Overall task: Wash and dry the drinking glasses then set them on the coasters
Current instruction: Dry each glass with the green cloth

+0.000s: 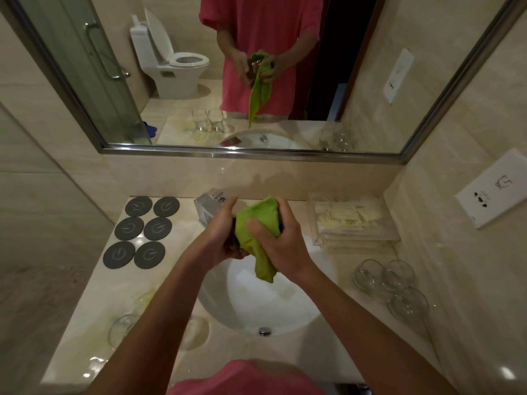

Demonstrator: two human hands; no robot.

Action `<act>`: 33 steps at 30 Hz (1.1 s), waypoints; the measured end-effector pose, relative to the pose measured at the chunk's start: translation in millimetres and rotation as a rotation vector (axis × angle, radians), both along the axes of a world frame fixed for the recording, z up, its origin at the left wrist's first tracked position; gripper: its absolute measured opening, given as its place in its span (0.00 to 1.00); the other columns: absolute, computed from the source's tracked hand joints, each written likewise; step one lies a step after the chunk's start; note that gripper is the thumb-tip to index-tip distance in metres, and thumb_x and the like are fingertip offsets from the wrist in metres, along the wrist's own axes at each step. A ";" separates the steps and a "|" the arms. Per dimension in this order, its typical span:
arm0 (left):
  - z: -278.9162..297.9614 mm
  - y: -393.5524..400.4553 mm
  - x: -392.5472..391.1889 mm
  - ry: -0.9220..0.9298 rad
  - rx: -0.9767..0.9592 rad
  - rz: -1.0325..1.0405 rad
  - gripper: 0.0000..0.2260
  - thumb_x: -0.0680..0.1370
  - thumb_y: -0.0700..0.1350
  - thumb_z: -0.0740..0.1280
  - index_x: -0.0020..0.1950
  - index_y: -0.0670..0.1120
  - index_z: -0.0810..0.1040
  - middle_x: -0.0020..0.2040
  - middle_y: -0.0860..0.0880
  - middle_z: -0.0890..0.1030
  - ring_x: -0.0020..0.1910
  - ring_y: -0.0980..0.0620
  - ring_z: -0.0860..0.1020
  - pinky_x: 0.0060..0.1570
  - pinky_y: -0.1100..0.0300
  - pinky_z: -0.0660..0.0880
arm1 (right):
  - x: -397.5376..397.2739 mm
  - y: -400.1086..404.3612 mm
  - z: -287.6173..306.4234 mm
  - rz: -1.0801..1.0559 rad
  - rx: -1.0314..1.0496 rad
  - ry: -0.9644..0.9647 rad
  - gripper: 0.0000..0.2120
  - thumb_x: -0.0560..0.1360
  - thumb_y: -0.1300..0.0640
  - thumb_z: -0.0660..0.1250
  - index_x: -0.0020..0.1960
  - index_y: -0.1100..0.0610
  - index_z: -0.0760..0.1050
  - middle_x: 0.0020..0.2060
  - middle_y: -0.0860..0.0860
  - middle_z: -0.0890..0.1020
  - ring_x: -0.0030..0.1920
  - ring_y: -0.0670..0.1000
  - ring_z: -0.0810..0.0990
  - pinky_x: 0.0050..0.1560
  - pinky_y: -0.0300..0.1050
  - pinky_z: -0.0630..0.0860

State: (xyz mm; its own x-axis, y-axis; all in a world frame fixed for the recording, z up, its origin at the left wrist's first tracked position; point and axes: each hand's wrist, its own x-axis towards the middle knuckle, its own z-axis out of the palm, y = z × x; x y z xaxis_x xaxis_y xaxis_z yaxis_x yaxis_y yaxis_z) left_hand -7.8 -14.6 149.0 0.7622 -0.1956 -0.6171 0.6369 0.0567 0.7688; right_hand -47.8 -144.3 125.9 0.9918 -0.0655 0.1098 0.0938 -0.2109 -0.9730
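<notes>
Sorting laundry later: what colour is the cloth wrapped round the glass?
Bright lime green cloth, plain, clearest in the head view.

Beige tiled walls (462, 155) — steel-framed mirror (256, 67), white basin (256, 306)
</notes>
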 end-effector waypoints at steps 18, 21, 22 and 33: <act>-21.0 -3.7 8.6 -0.096 0.140 -0.011 0.19 0.80 0.49 0.53 0.31 0.46 0.68 0.24 0.47 0.67 0.20 0.51 0.65 0.23 0.66 0.60 | 5.7 -4.1 -6.1 0.022 -0.179 -0.123 0.21 0.70 0.37 0.69 0.55 0.48 0.68 0.50 0.48 0.77 0.48 0.48 0.79 0.48 0.52 0.79; -19.7 3.7 12.2 0.084 0.100 -0.167 0.20 0.81 0.49 0.51 0.29 0.47 0.64 0.21 0.48 0.64 0.17 0.53 0.61 0.22 0.70 0.57 | 4.4 -20.1 -22.8 0.174 -0.313 -0.377 0.27 0.71 0.42 0.71 0.64 0.51 0.66 0.59 0.51 0.74 0.55 0.51 0.77 0.51 0.51 0.79; -20.5 4.7 12.7 0.101 0.100 -0.199 0.20 0.81 0.49 0.51 0.29 0.46 0.64 0.22 0.48 0.64 0.17 0.53 0.61 0.21 0.70 0.57 | 4.9 -22.2 -27.2 0.170 -0.351 -0.446 0.29 0.71 0.42 0.71 0.65 0.53 0.66 0.61 0.52 0.73 0.57 0.53 0.77 0.52 0.51 0.79; -33.0 -11.4 -3.7 -0.865 0.378 0.082 0.15 0.81 0.52 0.52 0.41 0.44 0.70 0.34 0.45 0.72 0.33 0.46 0.72 0.31 0.53 0.71 | 17.5 -12.2 2.4 0.047 0.374 0.405 0.21 0.71 0.44 0.73 0.60 0.50 0.76 0.52 0.54 0.84 0.53 0.54 0.84 0.58 0.55 0.81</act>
State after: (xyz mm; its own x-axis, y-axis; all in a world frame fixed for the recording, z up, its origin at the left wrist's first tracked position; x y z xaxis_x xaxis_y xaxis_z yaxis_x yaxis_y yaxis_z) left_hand -11.4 -26.0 116.0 0.9873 -0.0242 0.1569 -0.1575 -0.2733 0.9490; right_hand -30.3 -156.4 128.3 0.9527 0.0187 -0.3032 -0.3024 0.1517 -0.9410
